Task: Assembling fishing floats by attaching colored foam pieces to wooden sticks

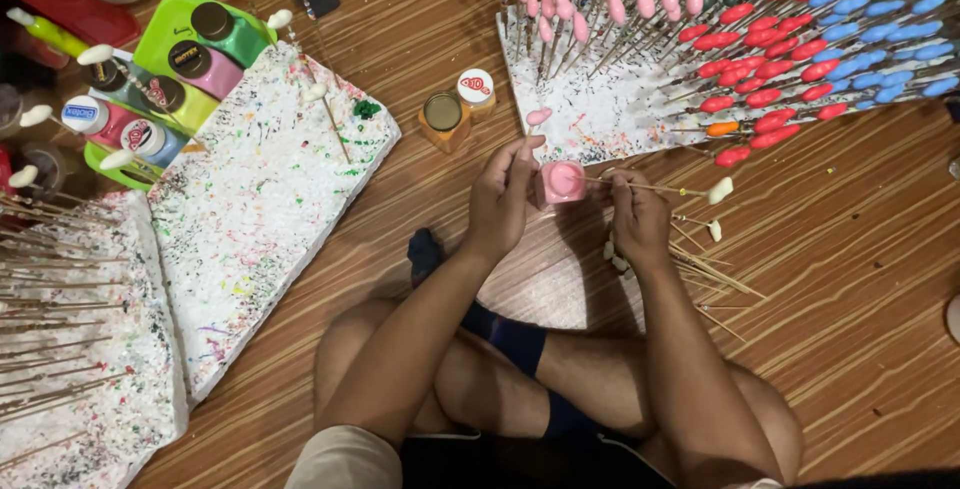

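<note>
Paint jar (pixel 561 182), pink, is gripped by the left hand (pixel 500 194) above the wooden floor (pixel 850 279); a white-tipped stick (pixel 660 188) is pinched by the right hand (pixel 640 211). Dipping is judged underway; a steady tip is required.

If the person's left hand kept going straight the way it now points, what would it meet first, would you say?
The left hand points up the picture and a little rightward. Beyond the pink paint pot it holds, it would probably first meet the paint-speckled white foam board bearing painted sticks, though depth is uncertain.
</note>
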